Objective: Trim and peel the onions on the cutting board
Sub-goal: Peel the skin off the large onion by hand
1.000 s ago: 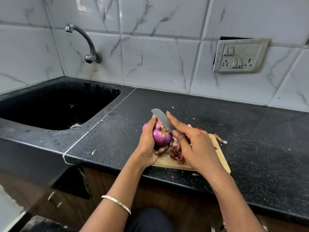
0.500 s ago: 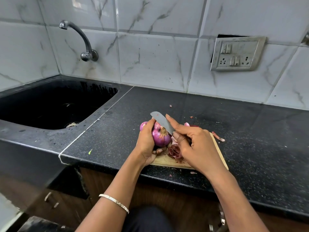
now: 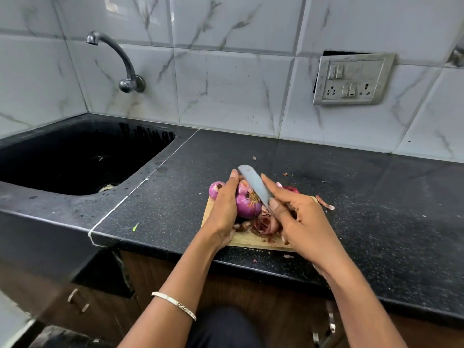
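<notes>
Purple onion, gripped by the left hand, sits above the cutting board. The right hand clasps a knife against it. No writing is legible.

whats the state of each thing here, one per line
left hand: grips the held onion
right hand: holds the knife
held onion: root end up, skin still on
knife: blade at the onion's root
second onion: on the board, behind the left hand
cutting board: littered with peels
tap: no water running
</notes>
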The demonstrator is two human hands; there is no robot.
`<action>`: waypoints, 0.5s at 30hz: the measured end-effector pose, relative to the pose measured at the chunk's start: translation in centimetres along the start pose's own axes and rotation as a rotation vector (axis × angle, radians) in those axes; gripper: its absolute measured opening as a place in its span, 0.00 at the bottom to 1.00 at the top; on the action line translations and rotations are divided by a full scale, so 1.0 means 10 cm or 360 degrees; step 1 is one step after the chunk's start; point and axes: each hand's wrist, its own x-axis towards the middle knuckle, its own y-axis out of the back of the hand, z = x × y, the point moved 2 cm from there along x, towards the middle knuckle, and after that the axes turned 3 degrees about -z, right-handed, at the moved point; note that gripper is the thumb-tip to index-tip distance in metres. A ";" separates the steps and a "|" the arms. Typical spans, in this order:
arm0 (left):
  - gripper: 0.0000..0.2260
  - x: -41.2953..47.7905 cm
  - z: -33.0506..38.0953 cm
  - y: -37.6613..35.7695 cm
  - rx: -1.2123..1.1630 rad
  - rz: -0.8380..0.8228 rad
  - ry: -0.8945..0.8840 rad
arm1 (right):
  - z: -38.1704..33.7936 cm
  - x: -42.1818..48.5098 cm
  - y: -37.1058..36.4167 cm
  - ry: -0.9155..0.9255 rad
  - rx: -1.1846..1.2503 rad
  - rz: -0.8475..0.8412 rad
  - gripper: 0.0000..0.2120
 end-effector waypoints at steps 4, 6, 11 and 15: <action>0.25 -0.04 0.01 0.16 0.0035 0.0082 -0.0152 | -0.08 -0.07 0.06 -0.0240 0.0388 0.0078 0.24; 0.24 -0.08 0.03 0.29 0.0215 -0.0010 -0.0281 | -0.08 -0.07 0.08 -0.0381 0.0473 0.0093 0.27; 0.20 -0.23 0.02 0.61 0.0878 0.0009 -0.0556 | -0.04 -0.08 -0.09 -0.0533 0.0487 0.0088 0.22; 0.25 -0.34 -0.03 0.68 0.1246 0.0033 -0.0674 | -0.05 -0.15 -0.22 -0.0431 0.0291 0.0217 0.11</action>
